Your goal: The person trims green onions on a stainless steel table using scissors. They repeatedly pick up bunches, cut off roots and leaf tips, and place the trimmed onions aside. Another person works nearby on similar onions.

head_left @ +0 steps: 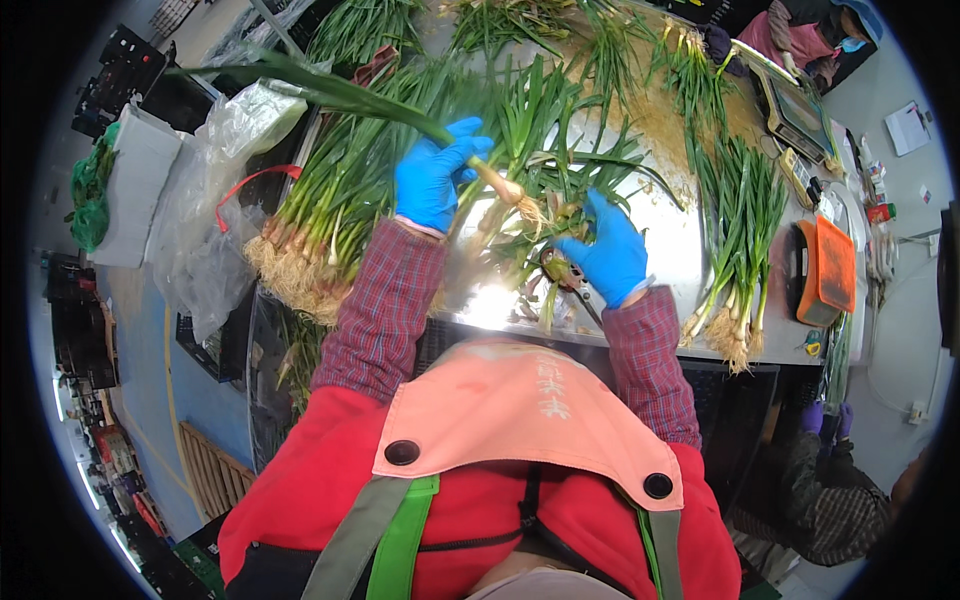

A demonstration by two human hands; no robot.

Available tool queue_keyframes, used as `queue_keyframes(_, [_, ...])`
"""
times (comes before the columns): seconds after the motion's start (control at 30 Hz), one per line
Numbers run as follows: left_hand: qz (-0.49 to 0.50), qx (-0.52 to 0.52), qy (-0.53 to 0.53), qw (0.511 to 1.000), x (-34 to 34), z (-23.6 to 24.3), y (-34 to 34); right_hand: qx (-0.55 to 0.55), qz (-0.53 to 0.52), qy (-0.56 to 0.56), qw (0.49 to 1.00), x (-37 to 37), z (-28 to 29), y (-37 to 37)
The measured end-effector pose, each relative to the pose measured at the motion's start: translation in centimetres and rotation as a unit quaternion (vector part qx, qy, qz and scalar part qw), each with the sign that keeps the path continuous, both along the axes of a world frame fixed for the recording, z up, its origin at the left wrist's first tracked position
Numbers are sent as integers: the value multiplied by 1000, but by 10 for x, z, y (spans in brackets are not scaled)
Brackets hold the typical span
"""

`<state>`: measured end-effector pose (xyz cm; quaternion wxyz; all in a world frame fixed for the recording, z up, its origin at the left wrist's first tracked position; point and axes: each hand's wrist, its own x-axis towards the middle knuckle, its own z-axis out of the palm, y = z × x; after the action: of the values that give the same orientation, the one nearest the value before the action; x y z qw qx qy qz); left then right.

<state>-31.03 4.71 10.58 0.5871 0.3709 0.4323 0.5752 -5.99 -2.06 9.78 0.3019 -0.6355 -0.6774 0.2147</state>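
In my blue-gloved left hand (428, 186) is a single green garlic stalk (345, 95), gripped near its root end. Its long leaves stretch toward the far left, while the pale bulb and stringy roots point right, between my hands. My right hand (614, 256), also gloved in blue, has thumb and fingers apart and holds nothing. It hovers over loose leaf trimmings (538, 272) on the shiny metal table (668, 262). Left of my left forearm lies a thick pile of green garlic (318, 205), with roots toward me.
A sorted bunch (742, 225) lies on the right, near an orange container (832, 265) and a scale (797, 112). More greens (510, 22) cover the far side. Clear plastic bags (205, 215) hang at left. Other people (800, 40) are at far right and lower right.
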Motion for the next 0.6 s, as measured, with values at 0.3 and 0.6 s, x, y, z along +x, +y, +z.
queue_keyframes(0.3, [-63, -7, -18, 998, 43, 17, -17, -47, 181, 37, 982, -49, 33, 30])
queue_keyframes(0.6, [-55, -41, -33, 997, 48, 1, -24, 318, 41, 4, 947, -53, -6, 21])
